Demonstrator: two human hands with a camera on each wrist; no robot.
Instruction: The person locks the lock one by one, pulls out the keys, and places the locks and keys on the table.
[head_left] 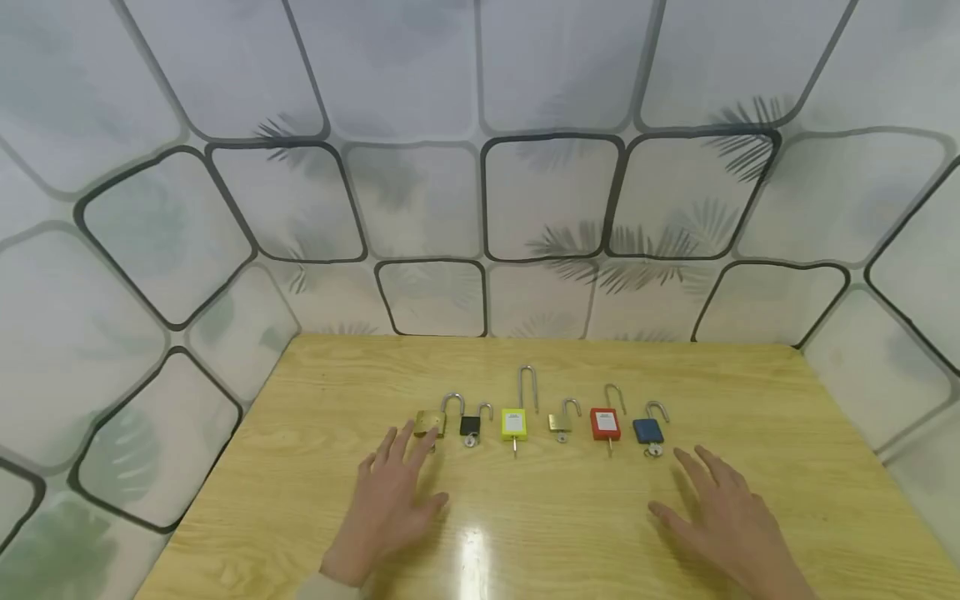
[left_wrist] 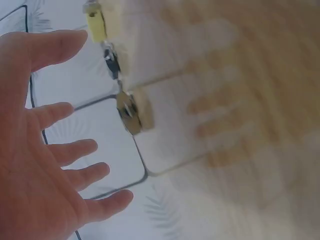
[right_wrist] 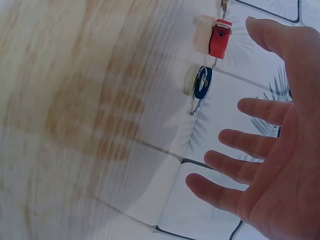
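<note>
Across the wooden table lies a row of open padlocks, each with a key in it. From left to right they are a large brass padlock, a black padlock, a yellow padlock with a long shackle, a small brass padlock, a red padlock and a blue padlock. My left hand hovers with spread fingers, its fingertips overlapping the large brass padlock in the head view. Fingers apart and holding nothing, my right hand is nearest the blue padlock.
The table has a light wood grain and a glossy reflection near its front. A pale wall covering with dark rounded outlines and leaf prints rises behind the table and along both sides.
</note>
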